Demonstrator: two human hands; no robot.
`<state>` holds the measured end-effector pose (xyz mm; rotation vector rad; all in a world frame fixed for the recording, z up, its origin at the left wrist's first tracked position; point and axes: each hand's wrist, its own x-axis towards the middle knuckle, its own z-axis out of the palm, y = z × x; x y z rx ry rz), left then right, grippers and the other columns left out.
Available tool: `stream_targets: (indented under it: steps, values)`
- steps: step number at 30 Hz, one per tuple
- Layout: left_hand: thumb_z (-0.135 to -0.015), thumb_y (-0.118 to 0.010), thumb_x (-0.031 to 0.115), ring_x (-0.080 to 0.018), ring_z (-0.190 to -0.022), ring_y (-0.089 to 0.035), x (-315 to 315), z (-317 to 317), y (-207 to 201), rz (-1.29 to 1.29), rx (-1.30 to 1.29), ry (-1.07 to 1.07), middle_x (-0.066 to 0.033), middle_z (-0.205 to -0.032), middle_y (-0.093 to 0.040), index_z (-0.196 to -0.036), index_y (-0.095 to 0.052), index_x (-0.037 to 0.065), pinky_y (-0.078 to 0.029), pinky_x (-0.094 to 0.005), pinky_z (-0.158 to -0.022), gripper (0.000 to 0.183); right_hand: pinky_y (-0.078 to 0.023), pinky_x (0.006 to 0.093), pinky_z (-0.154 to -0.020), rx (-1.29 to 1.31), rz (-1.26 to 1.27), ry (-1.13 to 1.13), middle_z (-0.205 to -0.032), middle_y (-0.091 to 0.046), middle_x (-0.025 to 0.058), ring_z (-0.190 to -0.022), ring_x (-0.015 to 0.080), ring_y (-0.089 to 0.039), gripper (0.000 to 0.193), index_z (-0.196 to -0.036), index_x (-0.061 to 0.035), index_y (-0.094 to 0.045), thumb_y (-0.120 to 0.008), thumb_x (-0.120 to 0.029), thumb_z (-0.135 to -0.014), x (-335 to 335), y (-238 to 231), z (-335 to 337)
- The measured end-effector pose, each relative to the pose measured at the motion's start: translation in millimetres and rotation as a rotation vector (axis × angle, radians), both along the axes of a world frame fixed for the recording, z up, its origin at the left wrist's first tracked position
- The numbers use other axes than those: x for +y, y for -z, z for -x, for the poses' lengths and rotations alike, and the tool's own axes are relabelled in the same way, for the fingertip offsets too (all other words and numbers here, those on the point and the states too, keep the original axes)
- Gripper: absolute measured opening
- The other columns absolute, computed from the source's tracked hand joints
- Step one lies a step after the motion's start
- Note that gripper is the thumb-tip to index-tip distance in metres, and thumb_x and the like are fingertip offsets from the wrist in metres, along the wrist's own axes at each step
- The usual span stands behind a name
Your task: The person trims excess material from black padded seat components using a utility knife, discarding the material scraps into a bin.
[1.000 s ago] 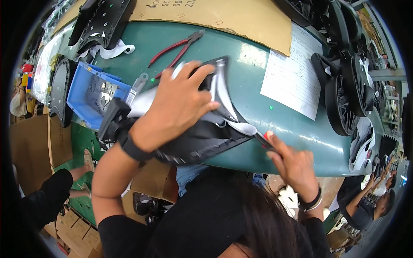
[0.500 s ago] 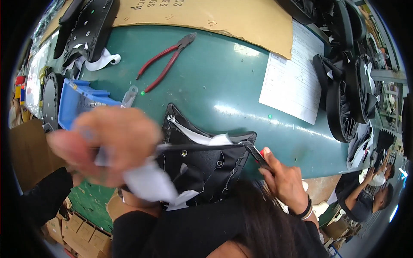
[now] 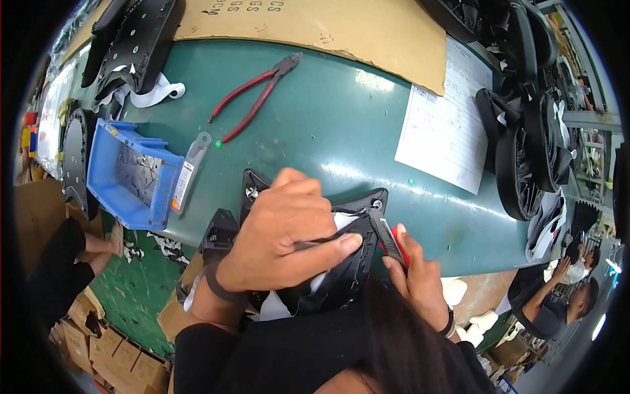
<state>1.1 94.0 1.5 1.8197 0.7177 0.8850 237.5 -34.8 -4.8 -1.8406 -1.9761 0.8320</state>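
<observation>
A black padded piece (image 3: 338,272) with a stitched fabric edge and white lining lies at the table's near edge, close against my body. My left hand (image 3: 282,230) is closed over its middle, thumb pressed toward the curled fingers, gripping the black fabric; most of the grip is hidden. My right hand (image 3: 423,282) is wrapped round a red and black utility knife (image 3: 388,240). The knife's tip meets the piece at its upper right corner. White cloth (image 3: 274,307) shows at the piece's lower left.
Red-handled cutting pliers (image 3: 259,95) lie farther back. At left stand a blue bin (image 3: 134,180) of small metal bits and a clear plastic tube (image 3: 190,172). Cardboard (image 3: 315,26), a written sheet (image 3: 446,131) and black padded parts (image 3: 518,151) surround the green table (image 3: 315,131). Other people sit at both sides.
My left hand has swung from the left, over the blue bin, onto the black piece and grips its fabric. My right hand keeps the knife at the corner.
</observation>
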Motion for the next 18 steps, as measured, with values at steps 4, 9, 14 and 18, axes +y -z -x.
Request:
stream_targets:
  steps: [4,9,14,18]
  values:
    - [-0.073,-0.075,0.006,-0.0214,-0.054,-0.032,1,0,3,0.093,-0.384,0.041,-0.0019,-0.054,-0.031,-0.055,-0.043,0.007,-0.031,-0.035,-0.064,0.036,-0.052,0.0458,-0.066,0.022,0.069,0.066,-0.094,-0.068,0.0233,-0.076,0.0416,-0.066,0.057,-0.138,-0.0016,-0.044,-0.069,-0.015,-0.088,-7,-11,6]
    - [-0.071,-0.072,0.008,-0.0233,-0.053,-0.036,3,-13,8,-0.019,-0.078,0.146,-0.0042,-0.054,-0.034,-0.056,-0.043,0.006,-0.031,-0.036,-0.066,0.033,-0.053,0.0459,-0.068,-0.012,0.09,0.055,-0.104,-0.067,0.0248,-0.081,0.0427,-0.066,0.058,-0.138,-0.0006,-0.042,-0.069,-0.014,-0.088,1,-4,1]
    - [-0.073,-0.072,0.009,-0.0213,-0.053,-0.038,-7,-14,15,0.108,0.042,0.261,-0.002,-0.053,-0.036,-0.054,-0.043,0.007,-0.034,-0.0348,-0.067,0.035,-0.052,0.0447,-0.064,0.14,0.052,0.03,-0.101,-0.067,0.0236,-0.076,0.0416,-0.067,0.052,-0.136,-0.003,-0.046,-0.066,-0.012,-0.09,4,3,-10]
    - [-0.071,-0.071,0.008,-0.0211,-0.05,-0.034,2,-15,2,-0.007,-0.219,0.258,-0.0028,-0.051,-0.036,-0.052,-0.041,0.006,-0.033,-0.0368,-0.065,0.036,-0.051,0.0425,-0.061,0.023,0.015,-0.029,-0.093,-0.068,0.0215,-0.073,0.0405,-0.066,0.052,-0.136,-0.0037,-0.048,-0.067,-0.01,-0.088,11,-12,-5]
